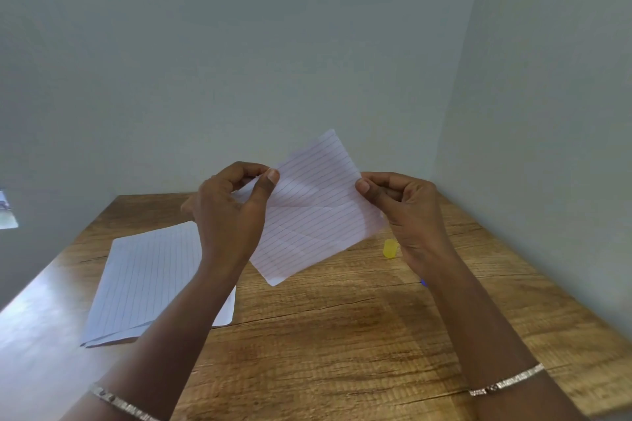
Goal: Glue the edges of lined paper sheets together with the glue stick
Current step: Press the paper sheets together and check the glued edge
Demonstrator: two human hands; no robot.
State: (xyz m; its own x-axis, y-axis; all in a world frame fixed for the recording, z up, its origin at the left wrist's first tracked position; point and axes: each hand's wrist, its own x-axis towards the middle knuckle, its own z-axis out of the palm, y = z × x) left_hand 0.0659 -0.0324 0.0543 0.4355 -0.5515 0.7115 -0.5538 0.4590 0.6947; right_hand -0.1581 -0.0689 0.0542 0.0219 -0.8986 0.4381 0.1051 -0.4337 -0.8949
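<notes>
Lined sheet (314, 212): raised over the table (359, 335), my left hand (229, 212) and right hand (407, 212) each pinching a side edge, likely to check alignment. Spare sheets (147, 280) flat at left; yellow cap (390, 248) set aside near my right wrist.

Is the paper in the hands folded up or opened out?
Opened out. The held sheet is stretched between the left hand and right hand, though crease lines cross it.

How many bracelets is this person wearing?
2. The right-wrist bracelet sits lower right; the left-wrist bracelet sits bottom left, partly cut off. Others farther up the arms would be hidden.
</notes>
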